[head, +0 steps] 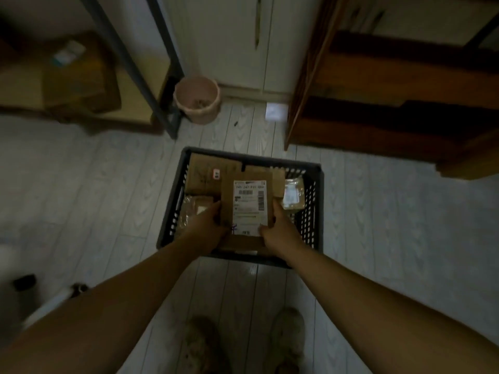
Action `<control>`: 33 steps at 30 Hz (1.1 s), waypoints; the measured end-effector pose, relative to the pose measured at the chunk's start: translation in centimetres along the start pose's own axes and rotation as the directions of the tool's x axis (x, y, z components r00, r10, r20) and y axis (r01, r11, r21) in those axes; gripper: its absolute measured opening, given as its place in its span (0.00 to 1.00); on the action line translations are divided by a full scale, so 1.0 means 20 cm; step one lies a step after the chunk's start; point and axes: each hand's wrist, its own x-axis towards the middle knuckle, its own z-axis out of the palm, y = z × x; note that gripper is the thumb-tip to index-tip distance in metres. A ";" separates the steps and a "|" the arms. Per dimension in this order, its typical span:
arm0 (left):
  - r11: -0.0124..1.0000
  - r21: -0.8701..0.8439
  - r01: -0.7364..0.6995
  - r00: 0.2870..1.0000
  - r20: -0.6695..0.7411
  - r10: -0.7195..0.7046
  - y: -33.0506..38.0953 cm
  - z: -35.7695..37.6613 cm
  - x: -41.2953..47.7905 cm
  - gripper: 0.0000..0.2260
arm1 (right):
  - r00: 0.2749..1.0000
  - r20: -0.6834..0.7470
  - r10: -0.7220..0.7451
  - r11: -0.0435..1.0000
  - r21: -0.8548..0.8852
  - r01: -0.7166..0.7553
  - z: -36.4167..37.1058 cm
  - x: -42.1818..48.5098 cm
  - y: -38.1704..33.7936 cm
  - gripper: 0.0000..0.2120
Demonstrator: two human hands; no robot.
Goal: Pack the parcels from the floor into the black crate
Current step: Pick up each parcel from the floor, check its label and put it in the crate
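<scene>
**Operator:** Head view, entry one: my hands?

**Cataloguer:** Your left hand [208, 228] grips the left edge of the labelled parcel [249, 206]. Your right hand [278, 233] grips its right edge, thumb on the white label. The hands are apart, with the one parcel clamped between them.

**Operator:** Entry two: where is that parcel?

**Cataloguer:** Over the black crate [251, 155], from its near edge to its middle, label up. Whether it touches the parcels beneath, I cannot tell.

**Operator:** Entry three: crate contents?

**Cataloguer:** One brown carton [205, 174] in the far left corner, bearing a small sticker. One plastic-wrapped packet [293, 195] against the right wall. One wrapped packet [197, 209] at the left wall, partly under your left hand. A further carton edge shows behind the labelled parcel.

**Operator:** Entry four: the crate's place?

**Cataloguer:** On the pale plank floor [94, 184], just ahead of your shoes [289, 338].

**Operator:** Entry five: surroundings?

**Cataloguer:** One pink bin [197, 99] on the floor beyond the crate's far left corner. Wooden furniture [378, 90] beyond its far right corner.
</scene>
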 end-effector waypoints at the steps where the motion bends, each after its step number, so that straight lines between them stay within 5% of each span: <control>1: 1.000 0.015 0.020 1.000 -0.003 -0.020 -0.07 0.05 0.07 0.23 | 1.000 0.012 0.011 1.000 -0.014 -0.011 0.05 0.07 0.09 0.35; 13: 0.995 0.095 0.038 0.998 -0.044 -0.034 -0.47 0.33 0.49 0.26 | 0.996 0.002 0.085 0.995 -0.049 -0.085 0.30 0.50 0.52 0.36; 24: 0.920 0.389 -0.047 0.996 0.092 0.012 -0.62 0.34 0.54 0.28 | 0.984 0.134 0.117 0.919 -0.391 -0.055 0.39 0.54 0.66 0.38; 28: 0.864 0.494 -0.093 0.993 0.111 0.044 -0.57 0.30 0.54 0.29 | 0.969 0.194 0.152 0.937 -0.340 -0.079 0.38 0.54 0.64 0.41; 33: 0.914 0.401 -0.057 0.998 0.040 0.045 -0.47 0.15 0.40 0.29 | 0.979 0.194 0.066 0.964 -0.264 -0.012 0.24 0.39 0.44 0.37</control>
